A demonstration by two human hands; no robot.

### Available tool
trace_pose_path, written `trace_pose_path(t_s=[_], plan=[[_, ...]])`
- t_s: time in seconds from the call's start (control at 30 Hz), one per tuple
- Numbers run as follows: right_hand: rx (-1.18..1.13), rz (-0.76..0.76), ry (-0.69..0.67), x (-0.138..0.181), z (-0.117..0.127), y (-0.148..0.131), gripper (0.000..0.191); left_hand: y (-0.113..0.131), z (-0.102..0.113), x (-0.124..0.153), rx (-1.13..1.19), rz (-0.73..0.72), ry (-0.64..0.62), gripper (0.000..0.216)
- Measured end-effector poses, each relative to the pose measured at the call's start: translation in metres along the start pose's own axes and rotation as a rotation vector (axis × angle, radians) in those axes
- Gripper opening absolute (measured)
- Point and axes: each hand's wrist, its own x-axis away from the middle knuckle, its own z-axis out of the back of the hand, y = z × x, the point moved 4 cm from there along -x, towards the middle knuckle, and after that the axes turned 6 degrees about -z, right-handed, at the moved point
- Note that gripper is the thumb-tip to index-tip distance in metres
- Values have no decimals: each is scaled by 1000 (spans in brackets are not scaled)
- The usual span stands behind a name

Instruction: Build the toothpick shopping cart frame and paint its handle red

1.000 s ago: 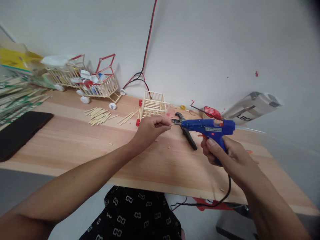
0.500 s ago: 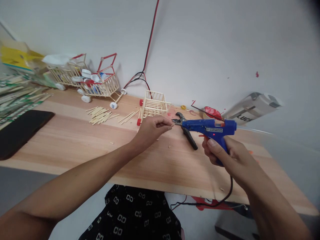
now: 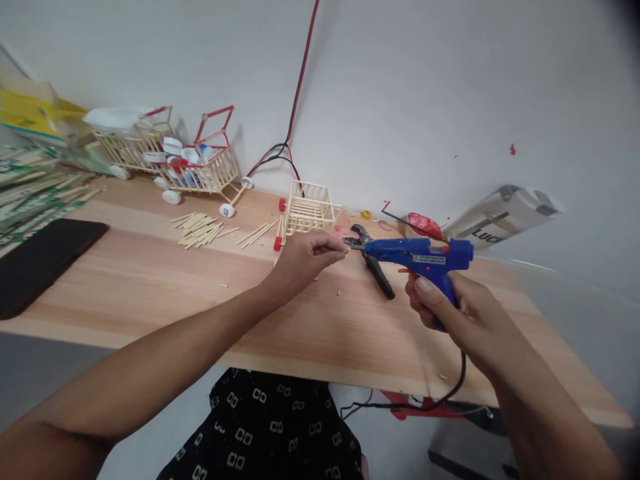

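My right hand [image 3: 445, 303] is wrapped round the handle of a blue hot glue gun [image 3: 410, 252], whose nozzle points left and whose small red light is lit. Close to the nozzle tip, my left hand [image 3: 315, 253] is closed in a pinch; a tiny pale bit shows at the fingertips, too small to name. Just behind the left hand stands a little stick-built cart [image 3: 307, 210] with red wheels. Pliers [image 3: 377, 270] with black handles lie on the table beneath the gun's front end.
Short sticks [image 3: 200, 231] lie in a pile at centre left. Two finished-looking stick carts [image 3: 215, 175] with white wheels stand by the wall, one full of bottle caps. A black phone [image 3: 50, 267], wrapped chopsticks [image 3: 40, 193] and a red-smeared paint container [image 3: 425, 225] are also on the table [image 3: 310, 340].
Almost nothing differs. Both hands and the glue gun hold nearly the same position, with the nozzle still near the left fingertips.
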Motion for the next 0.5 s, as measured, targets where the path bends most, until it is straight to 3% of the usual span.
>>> trace_pose_path(t_s=[0.5], plan=[[70, 11, -6, -2, 2, 3, 51, 1, 0, 1, -44, -40, -16, 9]])
